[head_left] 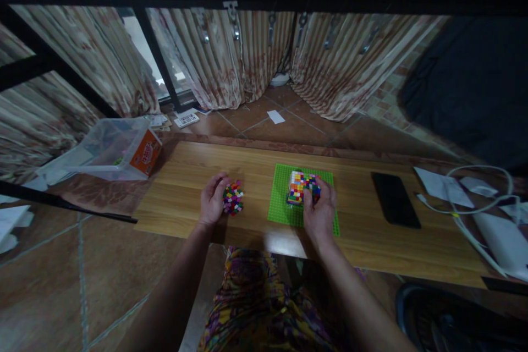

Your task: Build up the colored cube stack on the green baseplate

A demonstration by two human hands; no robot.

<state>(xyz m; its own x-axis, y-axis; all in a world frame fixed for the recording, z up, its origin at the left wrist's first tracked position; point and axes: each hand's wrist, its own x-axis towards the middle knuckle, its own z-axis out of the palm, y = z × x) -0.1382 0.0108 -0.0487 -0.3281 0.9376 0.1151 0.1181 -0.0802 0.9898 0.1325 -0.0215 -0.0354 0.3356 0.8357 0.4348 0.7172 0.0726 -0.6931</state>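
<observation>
Spanning the middle of the frame lay one long wooden board [371, 242] with a smooth grain, and on it, at centre, one square green studded baseplate [280, 198] carrying one blocky multicoloured brick cube [301, 186]. Right of centre sat one flat black phone [395, 199]; one clear plastic tub [111, 148] stood at the upper left. The right hand [319, 213] curled around the cube's near right side, fingers closed on it, while the left hand [212, 198], half cupped, touched one small heap of loose coloured bricks [233, 198] left of centre.
</observation>
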